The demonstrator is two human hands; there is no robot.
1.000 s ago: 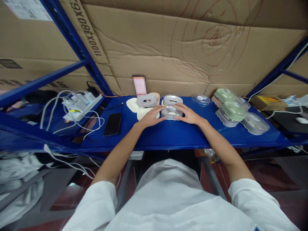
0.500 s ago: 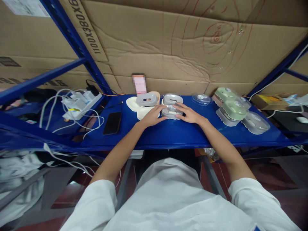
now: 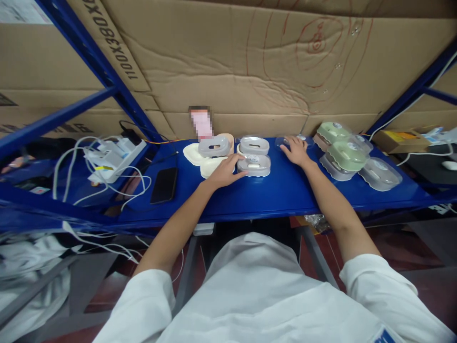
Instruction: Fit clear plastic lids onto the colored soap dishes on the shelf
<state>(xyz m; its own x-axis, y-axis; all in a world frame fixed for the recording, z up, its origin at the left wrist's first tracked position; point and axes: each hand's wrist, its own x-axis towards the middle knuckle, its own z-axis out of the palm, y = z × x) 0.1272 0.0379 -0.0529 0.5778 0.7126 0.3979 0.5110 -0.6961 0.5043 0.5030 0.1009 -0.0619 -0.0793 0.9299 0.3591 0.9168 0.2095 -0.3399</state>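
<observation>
Left hand (image 3: 224,172) parted-fingered at lidded grey dish (image 3: 254,166) | right hand (image 3: 297,151) spread over clear plastic lid (image 3: 280,141), back of blue table (image 3: 278,193) | lid looks light, slick, crackable; best held by rim

A blue bench (image 3: 278,197) carries a grey lidded case (image 3: 254,165) at the left hand's (image 3: 224,172) fingertips, cream trays (image 3: 209,168) beside that hand, a black phone (image 3: 164,186) farther left, a clear cover (image 3: 309,141) beneath the right hand (image 3: 295,149), and green-topped cases (image 3: 346,156) to that hand's right.
</observation>
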